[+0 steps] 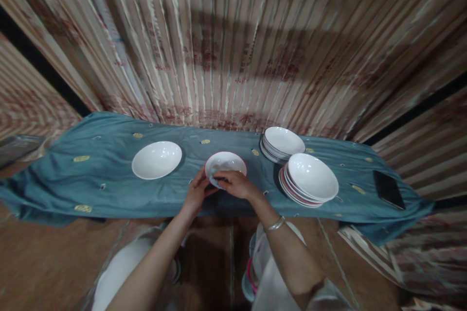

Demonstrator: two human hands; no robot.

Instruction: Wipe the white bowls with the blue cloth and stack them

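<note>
A white bowl with a red rim [223,156] is tilted towards me near the front of the table. My left hand [199,186] grips it at its left side, fingers wrapped under the rim. Inside the bowl, my right hand [233,183] is closed and presses a pale bluish cloth [216,182] against the inner surface. The fingers hide most of the cloth, so its shape does not show. To the left lies a larger white bowl [156,160]. On the right stand two stacks, a rear bowl stack [283,141] and a front bowl stack [314,177] with some red rims.
A blue-green cloth with yellow patterns covers the narrow table [116,194]. Towards its right end lies a black phone-like slab [388,189]. Striped curtains [226,58] hang right behind the table, with dark poles at both sides.
</note>
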